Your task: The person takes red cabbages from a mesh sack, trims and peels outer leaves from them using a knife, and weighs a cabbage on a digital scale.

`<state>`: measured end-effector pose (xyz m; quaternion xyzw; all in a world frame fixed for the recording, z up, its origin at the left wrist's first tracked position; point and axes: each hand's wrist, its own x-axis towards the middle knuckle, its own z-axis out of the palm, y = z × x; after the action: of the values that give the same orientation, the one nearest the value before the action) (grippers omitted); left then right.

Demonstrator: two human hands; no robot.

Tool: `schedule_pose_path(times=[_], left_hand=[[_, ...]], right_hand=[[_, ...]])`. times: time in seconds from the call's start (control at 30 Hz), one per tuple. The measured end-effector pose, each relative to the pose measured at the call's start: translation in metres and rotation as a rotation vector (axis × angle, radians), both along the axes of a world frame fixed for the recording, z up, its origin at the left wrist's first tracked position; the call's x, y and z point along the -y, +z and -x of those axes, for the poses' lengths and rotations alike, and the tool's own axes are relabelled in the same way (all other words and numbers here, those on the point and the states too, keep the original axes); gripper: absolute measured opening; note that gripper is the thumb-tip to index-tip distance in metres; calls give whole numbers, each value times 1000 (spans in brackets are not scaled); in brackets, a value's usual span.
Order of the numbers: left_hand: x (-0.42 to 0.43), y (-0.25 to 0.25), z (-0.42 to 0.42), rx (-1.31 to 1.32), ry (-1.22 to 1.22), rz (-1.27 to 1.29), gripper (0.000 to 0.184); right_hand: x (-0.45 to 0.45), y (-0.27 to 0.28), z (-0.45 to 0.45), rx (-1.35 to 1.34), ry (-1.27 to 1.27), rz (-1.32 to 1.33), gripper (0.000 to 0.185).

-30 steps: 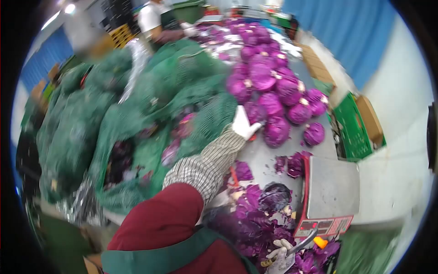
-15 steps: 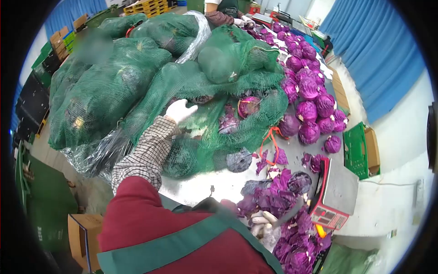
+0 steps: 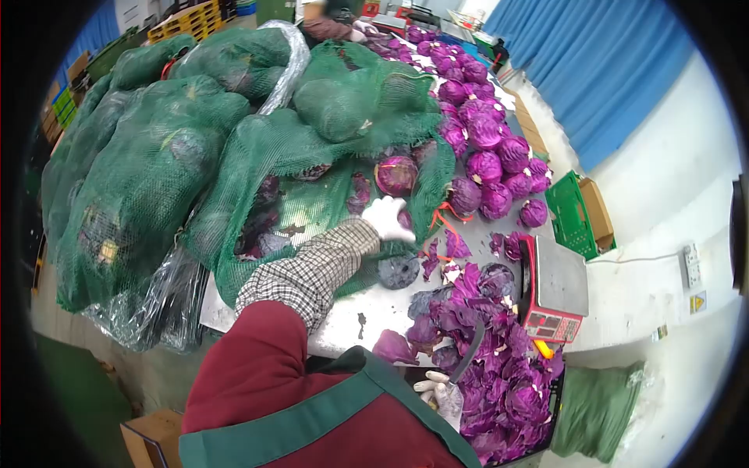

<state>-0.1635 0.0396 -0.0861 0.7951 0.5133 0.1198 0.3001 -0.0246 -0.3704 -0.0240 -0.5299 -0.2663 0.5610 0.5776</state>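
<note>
My left hand (image 3: pixel 388 219), in a white glove, reaches into the mouth of a green mesh bag (image 3: pixel 222 214). Its thumb and fingers curve around a purple-red cabbage (image 3: pixel 405 220), mostly hidden by the hand. Another red cabbage (image 3: pixel 396 175) lies just beyond it in the bag. A dark, dull-leaved cabbage (image 3: pixel 399 271) sits on the table nearer to me. Low in front of my body, my right hand (image 3: pixel 441 395), also gloved, is closed on a knife (image 3: pixel 470 352) whose blade points up and away over a heap of loose purple leaves (image 3: pixel 503 382).
Full mesh bags (image 3: pixel 148 168) cover the left side. Trimmed red cabbages (image 3: pixel 485 131) line the table's right side. A red scale (image 3: pixel 555 288) stands near the right edge, a green crate (image 3: pixel 573 214) beyond it. Another person's gloved hands (image 3: pixel 361 30) work at the far end.
My left hand has moved right and lower across the open bag, onto a cabbage. The knife stays in my right hand, its blade now more upright. The view has shifted right.
</note>
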Motion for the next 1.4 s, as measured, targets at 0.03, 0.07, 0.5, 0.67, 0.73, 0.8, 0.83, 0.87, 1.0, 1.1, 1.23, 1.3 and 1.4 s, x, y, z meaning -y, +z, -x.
schedule_pose_path(times=[0.03,0.07,0.5,0.67,0.73,0.8,0.83,0.87,1.0,1.1,1.23,1.3,1.4], left_hand=[[-6,-1,-2,60,-25,57,127],[-5,-2,-7,4,16,147,124],[13,-34,37,1965,513,747,64],[25,60,93,2080,390,566,86],[34,73,110,1977,12,630,87],[60,86,90,1856,-76,619,90],[81,91,72,1708,-78,554,92],[98,89,55,1599,-189,691,92],[146,31,-14,1246,-399,992,91],[158,43,-39,1006,-512,841,86],[174,40,-52,566,-524,870,85],[177,42,-58,187,-575,365,92],[189,30,-51,-9,-555,-157,107]], right_hand=[[4,1,3,-5,-19,11,46],[8,2,5,-8,-35,22,45],[-4,-7,5,52,-28,-108,37],[-21,-7,-9,72,-16,-121,39],[-39,0,-10,164,-36,-173,41],[-64,-1,-19,188,8,-285,41],[-79,2,-23,264,-2,-278,40],[-91,18,-26,374,25,-251,40],[-123,-20,-52,24,-28,-161,44],[-98,-29,-69,-310,-246,-144,41],[-79,-59,-70,532,-381,-326,42],[-76,-71,-58,434,-310,-205,39],[-63,-68,-43,165,-151,-89,37]])
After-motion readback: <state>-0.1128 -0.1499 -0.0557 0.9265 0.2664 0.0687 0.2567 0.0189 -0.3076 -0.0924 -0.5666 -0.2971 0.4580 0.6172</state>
